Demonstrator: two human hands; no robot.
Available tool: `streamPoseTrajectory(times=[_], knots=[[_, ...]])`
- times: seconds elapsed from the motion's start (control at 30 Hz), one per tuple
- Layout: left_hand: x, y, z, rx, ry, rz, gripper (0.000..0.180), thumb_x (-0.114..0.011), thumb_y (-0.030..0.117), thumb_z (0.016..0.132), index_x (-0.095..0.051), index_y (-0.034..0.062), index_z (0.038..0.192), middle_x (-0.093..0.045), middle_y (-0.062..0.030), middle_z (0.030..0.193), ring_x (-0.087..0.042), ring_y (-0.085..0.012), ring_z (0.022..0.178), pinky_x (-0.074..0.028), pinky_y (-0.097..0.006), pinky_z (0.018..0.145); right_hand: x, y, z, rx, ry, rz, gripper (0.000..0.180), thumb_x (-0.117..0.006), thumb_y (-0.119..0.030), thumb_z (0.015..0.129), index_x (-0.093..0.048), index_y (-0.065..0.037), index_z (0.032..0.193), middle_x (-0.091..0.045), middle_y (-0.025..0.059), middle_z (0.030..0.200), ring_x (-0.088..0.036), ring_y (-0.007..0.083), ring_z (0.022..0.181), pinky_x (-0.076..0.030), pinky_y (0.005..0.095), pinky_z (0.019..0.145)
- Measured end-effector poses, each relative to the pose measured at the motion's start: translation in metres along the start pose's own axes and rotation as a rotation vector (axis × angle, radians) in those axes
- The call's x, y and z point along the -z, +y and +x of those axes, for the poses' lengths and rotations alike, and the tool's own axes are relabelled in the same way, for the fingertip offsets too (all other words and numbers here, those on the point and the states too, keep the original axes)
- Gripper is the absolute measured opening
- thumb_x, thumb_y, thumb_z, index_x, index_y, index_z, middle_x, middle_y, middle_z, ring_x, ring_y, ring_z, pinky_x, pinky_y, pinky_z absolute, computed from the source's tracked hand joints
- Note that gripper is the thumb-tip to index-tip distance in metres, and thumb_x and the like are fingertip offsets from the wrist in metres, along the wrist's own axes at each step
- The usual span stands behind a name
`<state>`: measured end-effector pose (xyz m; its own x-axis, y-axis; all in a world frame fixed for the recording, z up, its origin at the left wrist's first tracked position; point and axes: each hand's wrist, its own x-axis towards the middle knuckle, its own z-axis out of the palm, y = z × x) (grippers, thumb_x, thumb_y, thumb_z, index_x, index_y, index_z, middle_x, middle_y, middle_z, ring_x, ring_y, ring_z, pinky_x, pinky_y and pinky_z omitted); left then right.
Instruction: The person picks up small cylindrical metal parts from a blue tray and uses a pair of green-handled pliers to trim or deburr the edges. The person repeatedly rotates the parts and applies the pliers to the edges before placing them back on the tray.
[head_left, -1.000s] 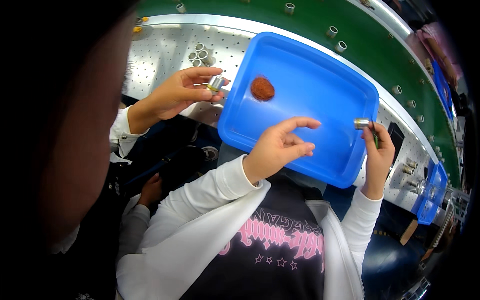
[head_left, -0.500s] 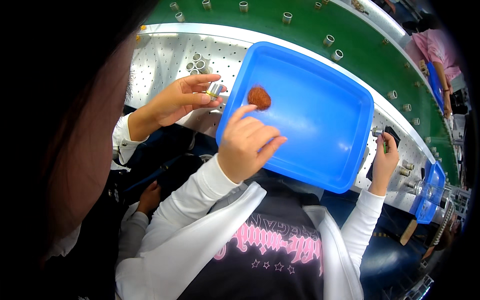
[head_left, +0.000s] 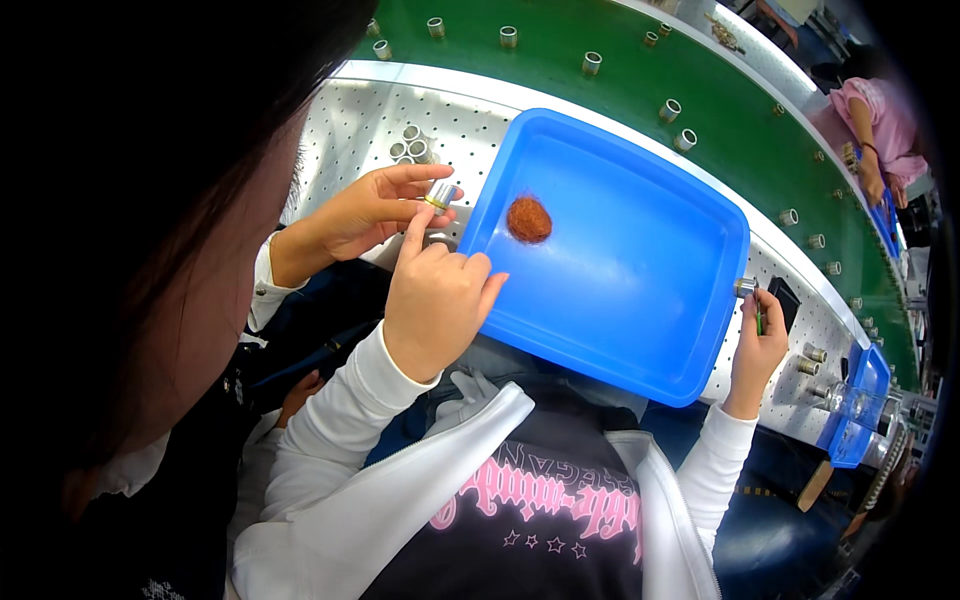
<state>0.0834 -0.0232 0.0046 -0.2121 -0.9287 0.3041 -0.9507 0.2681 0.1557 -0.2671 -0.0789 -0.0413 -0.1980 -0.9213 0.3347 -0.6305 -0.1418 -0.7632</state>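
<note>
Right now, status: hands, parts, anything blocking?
Left hand: index finger pointing at yellow-banded silver metal cylinder in co-worker's hand, contact unclear. Right hand: gripping short silver metal cylinder, slim green item. Blue rectangular plastic tray between hands.

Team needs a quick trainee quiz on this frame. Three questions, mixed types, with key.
1. True or false: the reddish-brown pad lies inside the blue tray, nearer its left end than its right.

2. Which of the camera wearer's hands has its index finger pointing toward the yellow-banded cylinder in the co-worker's hand?
A) left
B) right
C) neither

3. Fill in: the wearer's right hand holds a small metal ____ by the tray's right edge.

Key:
1. True.
2. A: the left hand; it holds nothing.
3. Cylinder.
</note>
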Motion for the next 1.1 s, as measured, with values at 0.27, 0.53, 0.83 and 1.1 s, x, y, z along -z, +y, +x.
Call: streamPoseTrajectory(times=[0.27,0.53,0.83,1.1], knots=[[0.001,-0.004,-0.002,-0.095,-0.188,0.127,0.023,-0.068,0.021,0.071,-0.055,0.0035,0.064,-0.053,-0.0099,0.054,-0.054,-0.0235,0.061,-0.030,-0.044,0.100,0.001,-0.008,-0.007,0.052,-0.016,-0.002,0.011,-0.060,-0.004,0.082,-0.061,0.001,0.091,-0.056,0.0010,0.072,-0.037,0.0037,0.054,-0.027,0.0193,0.047],[0.003,-0.001,-0.001,-0.113,-0.250,0.195,0.023,-0.068,0.022,0.071,-0.056,0.0031,0.064,-0.052,-0.0103,0.053,-0.054,-0.0247,0.063,-0.026,-0.048,0.101,0.001,-0.011,-0.011,0.052,-0.025,0.014,0.011,-0.060,-0.002,0.081,-0.060,0.002,0.091,-0.056,0.0012,0.074,-0.037,0.0039,0.056,-0.027,0.0186,0.049],[0.004,0.001,0.001,-0.107,-0.248,0.180,0.023,-0.067,0.022,0.072,-0.056,0.0033,0.065,-0.052,-0.0100,0.053,-0.054,-0.0247,0.061,-0.025,-0.050,0.101,0.001,-0.012,-0.012,0.038,-0.037,0.043,0.011,-0.059,-0.001,0.081,-0.060,0.002,0.092,-0.056,0.0013,0.075,-0.038,0.0042,0.057,-0.028,0.0184,0.049],[0.004,0.003,0.000,-0.104,-0.266,0.187,0.023,-0.067,0.023,0.072,-0.056,0.0042,0.066,-0.053,-0.0096,0.054,-0.054,-0.0240,0.063,-0.025,-0.050,0.100,0.001,-0.015,-0.014,0.075,-0.055,0.008,0.011,-0.059,0.000,0.081,-0.060,0.002,0.092,-0.055,0.0017,0.074,-0.039,0.0045,0.057,-0.028,0.0185,0.050]])
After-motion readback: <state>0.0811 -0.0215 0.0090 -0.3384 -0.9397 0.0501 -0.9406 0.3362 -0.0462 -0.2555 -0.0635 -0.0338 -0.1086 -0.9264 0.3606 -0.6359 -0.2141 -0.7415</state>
